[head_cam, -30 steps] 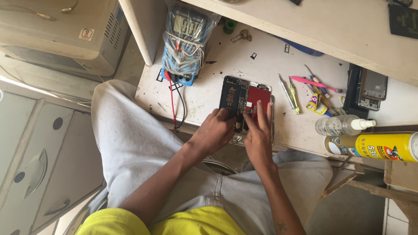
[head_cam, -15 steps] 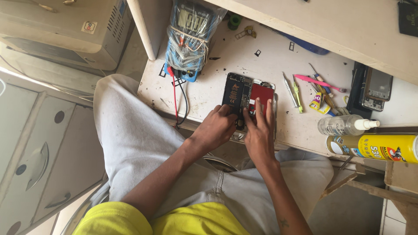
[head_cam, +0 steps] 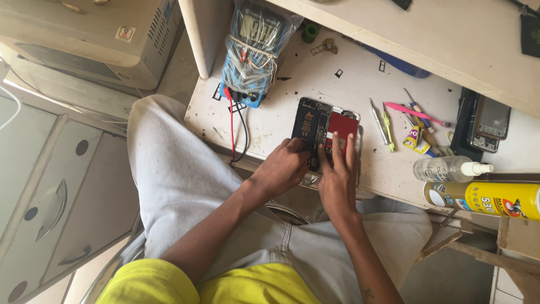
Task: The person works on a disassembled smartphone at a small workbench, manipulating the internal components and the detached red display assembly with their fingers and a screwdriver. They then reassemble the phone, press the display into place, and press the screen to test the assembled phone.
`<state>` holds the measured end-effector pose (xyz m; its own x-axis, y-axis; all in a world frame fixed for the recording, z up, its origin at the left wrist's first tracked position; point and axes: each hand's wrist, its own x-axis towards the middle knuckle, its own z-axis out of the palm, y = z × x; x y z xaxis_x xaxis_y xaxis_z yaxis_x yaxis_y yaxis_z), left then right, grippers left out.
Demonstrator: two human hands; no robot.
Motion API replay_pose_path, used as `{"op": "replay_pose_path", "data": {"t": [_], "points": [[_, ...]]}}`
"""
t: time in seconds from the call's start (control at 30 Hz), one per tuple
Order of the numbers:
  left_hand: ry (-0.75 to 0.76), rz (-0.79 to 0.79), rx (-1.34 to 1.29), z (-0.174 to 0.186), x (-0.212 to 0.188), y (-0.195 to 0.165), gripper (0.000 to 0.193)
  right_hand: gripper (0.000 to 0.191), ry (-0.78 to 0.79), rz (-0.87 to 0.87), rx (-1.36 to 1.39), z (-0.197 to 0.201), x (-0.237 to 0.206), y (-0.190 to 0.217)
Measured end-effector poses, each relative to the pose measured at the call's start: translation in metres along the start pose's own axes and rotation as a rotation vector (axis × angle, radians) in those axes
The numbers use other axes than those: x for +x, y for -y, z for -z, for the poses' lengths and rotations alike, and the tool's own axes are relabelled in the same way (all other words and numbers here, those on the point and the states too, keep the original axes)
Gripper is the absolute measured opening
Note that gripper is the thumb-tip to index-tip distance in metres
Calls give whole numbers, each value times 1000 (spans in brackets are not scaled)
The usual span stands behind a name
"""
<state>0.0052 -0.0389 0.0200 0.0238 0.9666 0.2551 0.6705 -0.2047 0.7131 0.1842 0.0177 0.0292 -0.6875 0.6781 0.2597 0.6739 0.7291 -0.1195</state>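
- Opened black smartphone with red inner panel (head_cam: pixel 326 126) lay flat on the stained white desk (head_cam: pixel 281 107), near its front edge.
- Left hand (head_cam: pixel 281 168) rested on the phone's lower left, fingers curled against it.
- Right hand (head_cam: pixel 337 174) pressed the lower right, fingers extended flat.
- Bagged blue multimeter (head_cam: pixel 253 50) stood well apart, left.

1. Left hand (head_cam: pixel 284 168): reached forward from the near left, palm down, fingers curled, fingertips pressed at the far edge.
2. Right hand (head_cam: pixel 337 174): just beside the left, touching it, fingers (head_cam: pixel 336 147) extended flat and pointing far.
3. Both forearms bare, converging from the near side toward the hands.
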Motion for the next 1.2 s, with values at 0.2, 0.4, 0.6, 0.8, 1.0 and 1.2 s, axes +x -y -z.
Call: {"op": "replay_pose_path", "data": {"t": [0.2, 0.4, 0.6, 0.8, 1.0, 1.2], "points": [[-7, -8, -4, 1, 1, 0, 13, 51, 57, 33, -182, 4, 8, 12], [4, -18, -14, 2, 2, 0, 12, 38, 140, 103, -180, 18, 19, 15], [25, -47, 35, -1, 3, 3, 10, 24, 313, 183, -116, 24, 32, 10], [18, -23, -3, 0, 2, 1, 13, 45, 175, 170, 113, 19, 30, -5], [1, 9, -36, 2, 0, 0, 18, 50, -202, -43, 393, 16, 15, -23], [-17, -1, -43, 0, 1, -1, 21, 22, -319, -288, 566, 3, 9, -9]]}}
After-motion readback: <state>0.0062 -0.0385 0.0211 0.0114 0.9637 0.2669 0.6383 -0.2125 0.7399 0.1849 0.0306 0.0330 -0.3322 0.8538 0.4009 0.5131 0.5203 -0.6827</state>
